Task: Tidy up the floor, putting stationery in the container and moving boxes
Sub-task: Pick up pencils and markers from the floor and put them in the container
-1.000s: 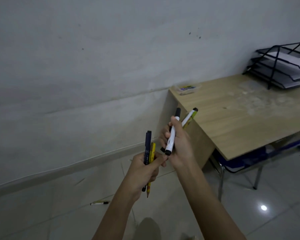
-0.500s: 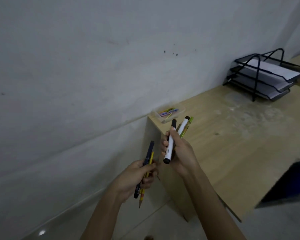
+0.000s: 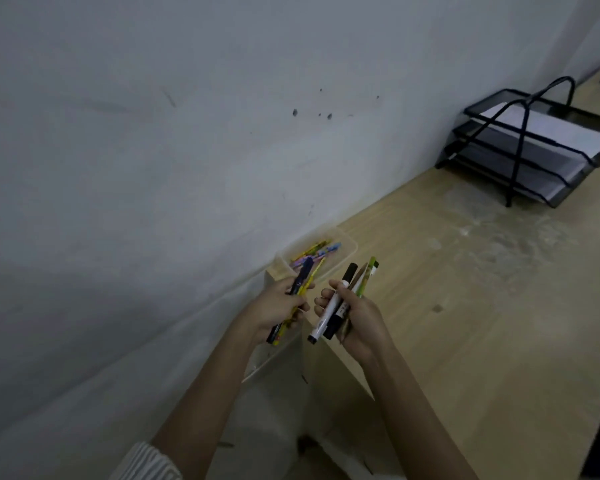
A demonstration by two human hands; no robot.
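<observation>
In the lower middle of the frame, the left hand [image 3: 278, 308] is gripping a dark blue pen [image 3: 300, 277] together with a yellow pencil [image 3: 284, 330], with its fingers curled round both. Just to the right of it, the right hand [image 3: 357, 320] is holding a small bundle, a white marker [image 3: 328, 311], a black marker [image 3: 349, 272] and a green-tipped pen [image 3: 370, 270], clamped between the thumb and the fingers. Both hands are hovering at the near corner of the wooden desk [image 3: 465, 306]. The clear plastic container [image 3: 352, 244] is standing on that corner beside the wall, a little above the hands in the frame. The tip of the blue pen is overlapping it in the picture, but I cannot tell if it is really over the opening. Some coloured pens or pencils are already lying inside, so I judge that part of the collecting is done. The five pieces in the hands are not yet in, and putting them there seems to be the step in hand. No box is showing here, so I cannot tell how the moving of boxes is going. A black wire paper tray [image 3: 520, 161] is standing at the upper right.
</observation>
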